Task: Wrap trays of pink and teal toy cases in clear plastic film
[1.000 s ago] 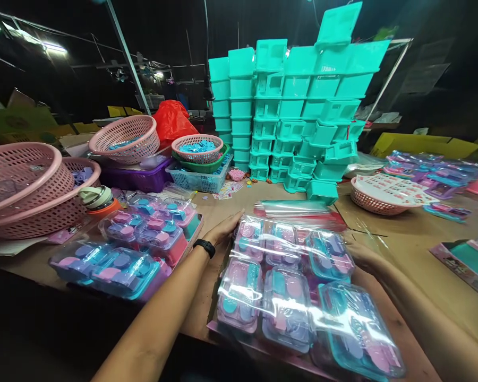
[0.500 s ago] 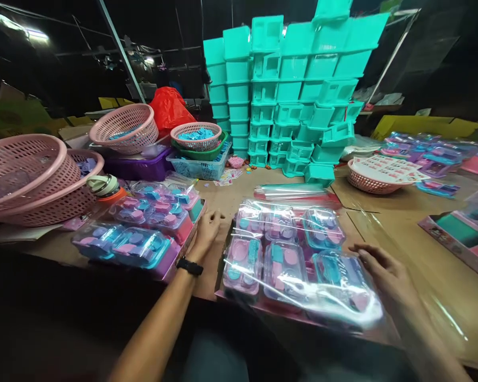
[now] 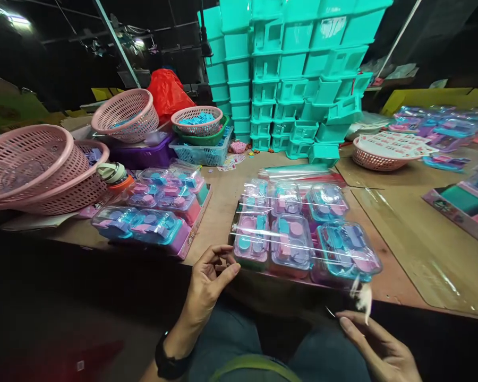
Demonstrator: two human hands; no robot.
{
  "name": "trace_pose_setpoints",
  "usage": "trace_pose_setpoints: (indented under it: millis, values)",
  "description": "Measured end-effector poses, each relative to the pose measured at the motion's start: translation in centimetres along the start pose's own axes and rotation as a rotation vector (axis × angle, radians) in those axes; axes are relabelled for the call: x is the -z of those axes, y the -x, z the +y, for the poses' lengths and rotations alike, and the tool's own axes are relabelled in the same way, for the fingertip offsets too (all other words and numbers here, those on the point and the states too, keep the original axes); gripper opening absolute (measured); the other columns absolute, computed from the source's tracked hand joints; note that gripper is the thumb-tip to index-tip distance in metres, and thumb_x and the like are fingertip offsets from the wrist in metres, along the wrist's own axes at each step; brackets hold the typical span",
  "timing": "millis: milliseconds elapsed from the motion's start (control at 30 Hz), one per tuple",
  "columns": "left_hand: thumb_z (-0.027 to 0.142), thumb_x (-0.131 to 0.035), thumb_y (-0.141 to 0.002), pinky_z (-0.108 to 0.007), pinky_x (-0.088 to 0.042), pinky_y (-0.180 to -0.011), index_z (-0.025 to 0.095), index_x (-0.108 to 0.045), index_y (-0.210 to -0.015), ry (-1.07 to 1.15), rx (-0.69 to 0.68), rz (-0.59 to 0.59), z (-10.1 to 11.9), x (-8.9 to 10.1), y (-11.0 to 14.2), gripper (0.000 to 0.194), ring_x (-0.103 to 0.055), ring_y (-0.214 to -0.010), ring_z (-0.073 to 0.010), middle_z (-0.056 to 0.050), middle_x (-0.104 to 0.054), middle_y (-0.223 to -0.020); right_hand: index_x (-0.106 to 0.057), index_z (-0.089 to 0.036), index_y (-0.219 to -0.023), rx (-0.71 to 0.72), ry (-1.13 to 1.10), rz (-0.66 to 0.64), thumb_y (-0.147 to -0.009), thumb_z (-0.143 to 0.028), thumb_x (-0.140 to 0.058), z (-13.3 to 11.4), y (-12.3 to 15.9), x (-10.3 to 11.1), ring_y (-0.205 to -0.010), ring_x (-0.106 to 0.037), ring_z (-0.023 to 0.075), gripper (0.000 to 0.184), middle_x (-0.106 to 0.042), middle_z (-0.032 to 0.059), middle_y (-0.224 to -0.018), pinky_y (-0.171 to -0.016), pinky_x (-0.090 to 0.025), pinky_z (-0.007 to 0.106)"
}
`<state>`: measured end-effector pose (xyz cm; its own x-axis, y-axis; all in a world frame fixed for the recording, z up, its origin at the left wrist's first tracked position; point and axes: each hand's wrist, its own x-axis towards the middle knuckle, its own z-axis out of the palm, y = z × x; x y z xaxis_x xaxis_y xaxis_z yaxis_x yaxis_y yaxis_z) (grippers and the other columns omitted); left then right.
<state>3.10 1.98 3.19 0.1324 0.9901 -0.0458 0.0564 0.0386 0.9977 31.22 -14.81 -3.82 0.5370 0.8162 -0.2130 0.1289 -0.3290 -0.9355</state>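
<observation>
A tray (image 3: 225, 263) packed with several clear-lidded toy boxes (image 3: 292, 246), holding pink, blue and purple pieces, stands at the table's front edge. Clear plastic film (image 3: 258, 232) lies over it, its glints running across the lids. My left hand (image 3: 213, 281) is at the tray's near left corner, thumb and curled fingers closed at the film. Below the near right corner, my right hand (image 3: 376, 339) pinches the film's front edge between thumb and fingers. A whitish scrap or glare (image 3: 363, 300) shows just above that hand; I cannot tell which.
To the left is a second filled tray (image 3: 197, 228), with pink baskets (image 3: 32, 164) beyond. Stacked turquoise bins (image 3: 271, 85) rise at the back. Film sheets (image 3: 302, 174) lie behind the tray. A basket with printed sheets (image 3: 382, 159) and another tray (image 3: 454, 212) are right.
Both hands have come back toward me, from the tray's sides to its near corners, and closed at the film. The view has tipped downward.
</observation>
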Motion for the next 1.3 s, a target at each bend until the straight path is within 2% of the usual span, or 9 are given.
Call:
trace_pose_setpoints:
  millis: [167, 267, 367, 467, 567, 700, 800, 933, 1300]
  values:
    - [0.039, -0.079, -0.072, -0.027, -0.05, -0.063, 0.021, -0.073, -0.082, -0.023, 0.051, -0.112, -0.8, -0.1, 2.1, 0.021, -0.06, -0.065, -0.0162, -0.002, -0.066, -0.068, -0.082, -0.026, -0.076, 0.032, -0.088, 0.024, -0.069, -0.061, -0.083, 1.2, -0.5, -0.9, -0.073, -0.071, 0.023, 0.036, -0.074, 0.0048, -0.075, -0.067, -0.06, 0.023]
    - [0.042, -0.075, -0.079, -0.026, -0.047, -0.059, 0.017, -0.074, -0.075, -0.007, 0.068, -0.15, -1.6, -0.3, 3.0, 0.025, -0.059, -0.057, -0.0142, -0.002, -0.066, -0.061, -0.083, -0.024, -0.077, -0.039, -0.187, 0.051, -0.059, -0.056, -0.092, 1.9, -1.0, -0.8, -0.066, -0.068, 0.018, 0.038, -0.071, 0.0037, -0.068, -0.063, -0.057, 0.018]
    - [0.046, -0.076, -0.082, -0.025, -0.046, -0.059, 0.015, -0.073, -0.071, 0.019, 0.098, -0.181, -2.5, -0.5, 3.6, 0.032, -0.059, -0.053, -0.013, -0.001, -0.065, -0.055, -0.083, -0.023, -0.075, -0.154, -0.465, 0.035, -0.056, -0.059, -0.093, 2.1, -1.1, -1.6, -0.068, -0.069, 0.0178, 0.042, -0.073, 0.0057, -0.068, -0.068, -0.059, 0.02]
    - [0.054, -0.076, -0.082, -0.025, -0.045, -0.059, 0.015, -0.073, -0.066, 0.022, 0.114, -0.212, -3.3, -0.5, 4.1, 0.042, -0.058, -0.051, -0.0118, -0.002, -0.065, -0.052, -0.084, -0.026, -0.076, -0.271, -0.804, -0.061, -0.062, -0.068, -0.086, 2.2, -1.1, -3.6, -0.08, -0.074, 0.025, 0.045, -0.079, 0.0106, -0.083, -0.075, -0.063, 0.034]
    - [0.065, -0.076, -0.079, -0.024, -0.041, -0.054, 0.014, -0.073, -0.064, 0.082, 0.167, -0.253, -3.7, -0.6, 4.5, 0.053, -0.055, -0.045, -0.0102, -0.003, -0.065, -0.05, -0.085, -0.027, -0.085, -0.314, -0.848, -0.241, -0.057, -0.065, -0.09, 1.8, -0.9, -6.4, -0.086, -0.076, 0.0278, 0.047, -0.081, 0.0126, -0.097, -0.071, -0.063, 0.036]
    - [0.07, -0.077, -0.076, -0.022, -0.037, -0.049, 0.013, -0.073, -0.061, 0.147, 0.229, -0.299, -3.9, -0.6, 4.7, 0.058, -0.05, -0.038, -0.0073, -0.004, -0.066, -0.05, -0.082, -0.027, -0.109, -0.118, -0.569, -0.519, -0.069, -0.05, -0.091, -0.4, -0.8, -10.4, -0.094, -0.075, 0.0257, 0.047, -0.081, 0.0114, -0.104, -0.084, -0.06, 0.035]
    - [0.069, -0.078, -0.076, -0.023, -0.039, -0.051, 0.014, -0.073, -0.06, 0.177, 0.251, -0.31, -4.1, -0.7, 4.6, 0.057, -0.05, -0.038, -0.0075, -0.003, -0.063, -0.046, -0.084, -0.027, -0.102, 0.169, -0.434, -0.598, -0.078, -0.046, -0.086, -3.0, -1.0, -12.4, -0.093, -0.075, 0.0235, 0.031, -0.079, 0.0092, -0.102, -0.084, -0.06, 0.034]
    - [0.069, -0.078, -0.075, -0.024, -0.045, -0.057, 0.014, -0.071, -0.057, 0.227, 0.274, -0.349, -4.5, -0.7, 4.6, 0.058, -0.052, -0.04, -0.0089, 0.001, -0.054, -0.038, -0.084, -0.028, -0.092, 0.446, -0.387, -0.539, -0.085, -0.039, -0.081, -5.8, -1.1, -13.2, -0.083, -0.072, 0.0182, 0.013, -0.077, 0.0054, -0.088, -0.076, -0.058, 0.026]
    - [0.064, -0.078, -0.079, -0.021, -0.034, -0.049, 0.013, -0.073, -0.059, 0.291, 0.291, -0.376, -4.7, -0.8, 4.6, 0.055, -0.051, -0.039, -0.0057, -0.003, -0.067, -0.054, -0.079, -0.025, -0.082, 0.568, -0.259, -0.4, -0.089, -0.027, -0.077, -5.0, -0.4, -13.3, -0.067, -0.065, 0.0132, 0.007, -0.071, -0.0005, -0.074, -0.064, -0.05, 0.022]
